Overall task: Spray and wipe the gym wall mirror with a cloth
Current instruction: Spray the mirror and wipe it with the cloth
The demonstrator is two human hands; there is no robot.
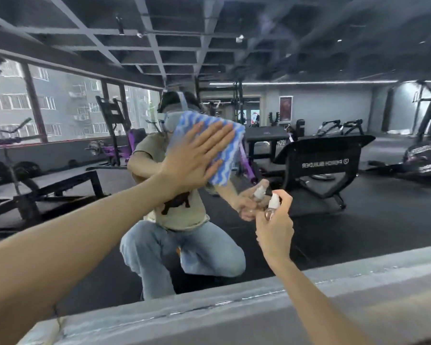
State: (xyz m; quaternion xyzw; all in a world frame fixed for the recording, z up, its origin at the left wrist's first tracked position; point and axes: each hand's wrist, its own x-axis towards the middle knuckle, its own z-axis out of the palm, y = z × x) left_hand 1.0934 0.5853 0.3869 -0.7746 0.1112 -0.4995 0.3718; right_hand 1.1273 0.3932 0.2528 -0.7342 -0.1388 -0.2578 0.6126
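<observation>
The wall mirror [334,58] fills most of the view and reflects the gym and a crouching person. My left hand [194,158] lies flat with straight, spread fingers, pressing a blue-and-white wavy-striped cloth [230,143] against the glass at mid height. Lower right of it, my right hand [275,227] grips a small clear spray bottle [271,207] with a white nozzle, the index finger curled over the top, close to the glass. The bottle's reflection sits just left of it.
A grey ledge [259,305] runs along the mirror's bottom edge, slanting up to the right. Reflected in the glass are benches, racks, weight machines, dark floor mats and windows at left.
</observation>
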